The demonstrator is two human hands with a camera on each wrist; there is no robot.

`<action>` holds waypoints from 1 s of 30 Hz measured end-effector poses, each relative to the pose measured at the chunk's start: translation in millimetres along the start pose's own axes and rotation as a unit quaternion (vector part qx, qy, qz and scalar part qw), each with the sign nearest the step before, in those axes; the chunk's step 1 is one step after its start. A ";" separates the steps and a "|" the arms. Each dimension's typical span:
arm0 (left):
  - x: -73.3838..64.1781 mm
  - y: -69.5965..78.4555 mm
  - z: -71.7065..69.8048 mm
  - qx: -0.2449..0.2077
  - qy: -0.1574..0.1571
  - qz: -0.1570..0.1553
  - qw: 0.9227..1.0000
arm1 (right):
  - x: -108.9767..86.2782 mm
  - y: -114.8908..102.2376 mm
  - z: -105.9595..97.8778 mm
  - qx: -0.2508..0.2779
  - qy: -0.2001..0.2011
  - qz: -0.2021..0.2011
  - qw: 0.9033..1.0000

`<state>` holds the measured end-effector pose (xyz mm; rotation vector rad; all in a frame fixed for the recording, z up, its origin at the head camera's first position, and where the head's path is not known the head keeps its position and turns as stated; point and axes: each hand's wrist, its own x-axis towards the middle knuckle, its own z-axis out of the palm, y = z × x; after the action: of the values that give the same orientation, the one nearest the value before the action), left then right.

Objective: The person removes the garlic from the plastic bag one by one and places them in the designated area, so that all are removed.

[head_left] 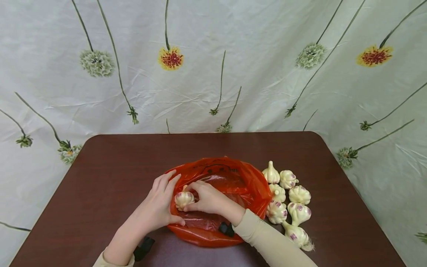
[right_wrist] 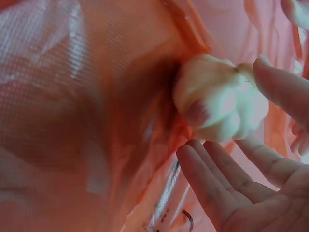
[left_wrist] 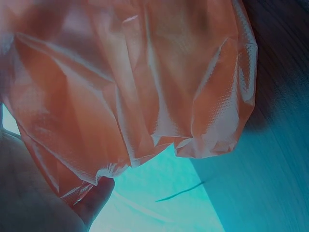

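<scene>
A red plastic bag [head_left: 213, 244] lies on the table with its mouth spread wide. Inside its left part, a garlic bulb [head_left: 184, 200] with purple patches is pinched by my right hand [head_left: 208, 200], between thumb and fingertips. The right wrist view shows this garlic bulb [right_wrist: 219, 99] against the red plastic, the other fingers stretched below it. At the bag's left rim, my left hand [head_left: 160, 204] touches the plastic with fingers and thumb spread apart. One fingertip shows at the rim of the bag [left_wrist: 145, 96] in the left wrist view; the plastic hides most of that hand.
Several garlic bulbs [head_left: 299, 194] lie in a cluster right of the bag, the closest ones against its side. The dark brown table [head_left: 110, 178] runs back to a pale curtain [head_left: 200, 92] with printed flowers.
</scene>
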<state>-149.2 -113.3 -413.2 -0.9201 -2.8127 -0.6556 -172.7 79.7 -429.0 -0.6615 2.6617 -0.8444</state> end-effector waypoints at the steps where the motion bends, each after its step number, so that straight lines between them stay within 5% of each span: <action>1: 0.1 0.0 0.1 0.001 0.000 0.000 1.000 | 0.5 0.0 1.6 -0.002 0.000 -0.001 1.000; 15: 1.6 -1.0 1.3 -0.001 -0.008 -0.006 1.000 | 6.7 -2.5 11.2 -0.053 -0.032 0.011 0.998; 25: 2.8 -1.9 2.1 0.005 -0.002 0.002 1.000 | 4.8 -2.9 8.6 -0.051 -0.035 0.019 0.998; 30: 3.5 -2.5 2.0 0.005 -0.004 -0.002 1.000 | -0.4 0.8 -0.4 -0.023 -0.023 -0.007 0.999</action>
<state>-153.4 -112.4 -415.1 -0.9166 -2.8230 -0.6380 -172.8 80.7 -429.1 -0.7030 2.6449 -0.7635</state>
